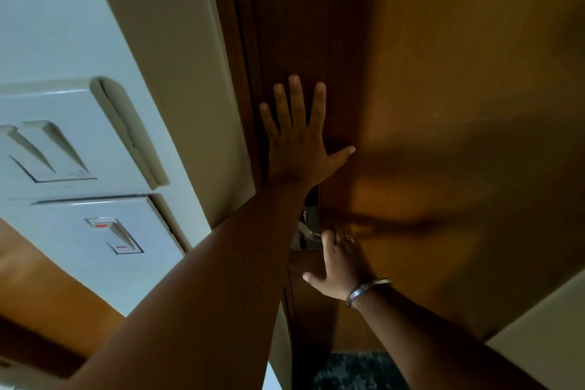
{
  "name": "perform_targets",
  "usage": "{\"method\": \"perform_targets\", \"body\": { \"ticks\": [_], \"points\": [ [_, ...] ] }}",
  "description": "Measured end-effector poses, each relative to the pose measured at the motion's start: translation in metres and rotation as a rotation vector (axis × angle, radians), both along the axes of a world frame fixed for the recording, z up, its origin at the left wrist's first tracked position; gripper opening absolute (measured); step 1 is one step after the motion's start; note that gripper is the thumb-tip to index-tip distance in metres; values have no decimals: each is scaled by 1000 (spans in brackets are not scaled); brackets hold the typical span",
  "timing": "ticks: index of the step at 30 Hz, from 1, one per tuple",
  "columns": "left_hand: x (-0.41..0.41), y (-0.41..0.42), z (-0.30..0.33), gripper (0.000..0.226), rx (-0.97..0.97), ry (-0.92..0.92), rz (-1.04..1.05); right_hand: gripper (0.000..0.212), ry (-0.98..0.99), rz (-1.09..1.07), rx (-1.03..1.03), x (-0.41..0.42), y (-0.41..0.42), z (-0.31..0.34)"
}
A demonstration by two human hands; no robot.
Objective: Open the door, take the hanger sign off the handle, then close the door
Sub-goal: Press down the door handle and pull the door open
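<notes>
A brown wooden door (443,73) fills the right of the head view. My left hand (297,139) lies flat against it near its left edge, fingers spread, holding nothing. Below it sits a metal lock plate (308,233) with a silver handle (311,233). My right hand (340,263), with a metal bangle at the wrist, is wrapped around the outer end of that handle. No hanger sign shows in this view.
A cream door frame (190,73) runs along the door's left edge. On the white wall sit two switch plates (63,142) (104,231). A dark mat (354,370) lies at the door's foot. A pale wall corner (544,326) stands at the lower right.
</notes>
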State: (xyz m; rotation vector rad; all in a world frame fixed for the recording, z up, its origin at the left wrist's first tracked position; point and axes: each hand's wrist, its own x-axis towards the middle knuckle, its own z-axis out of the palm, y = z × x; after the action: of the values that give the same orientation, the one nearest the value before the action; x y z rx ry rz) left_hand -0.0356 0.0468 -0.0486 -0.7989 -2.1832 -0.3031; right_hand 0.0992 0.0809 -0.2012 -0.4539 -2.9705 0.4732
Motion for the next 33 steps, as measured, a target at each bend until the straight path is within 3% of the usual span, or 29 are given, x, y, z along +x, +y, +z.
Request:
{"method": "perform_targets", "body": {
  "ticks": [9,12,18,27,33],
  "points": [
    [16,-9,3,116,-22,-61,8,83,-95,37,40,15,1,19],
    [29,-18,4,114,-33,-80,-10,76,-141,58,137,24,-2,37],
    [53,-43,9,109,-57,-69,-73,82,-254,40,274,46,-22,66],
    [103,-75,6,98,-110,-63,-97,69,-222,-56,278,98,-55,67],
    [150,-119,-1,88,-260,110,-210,58,-209,-53,291,160,-75,75]
  ]
}}
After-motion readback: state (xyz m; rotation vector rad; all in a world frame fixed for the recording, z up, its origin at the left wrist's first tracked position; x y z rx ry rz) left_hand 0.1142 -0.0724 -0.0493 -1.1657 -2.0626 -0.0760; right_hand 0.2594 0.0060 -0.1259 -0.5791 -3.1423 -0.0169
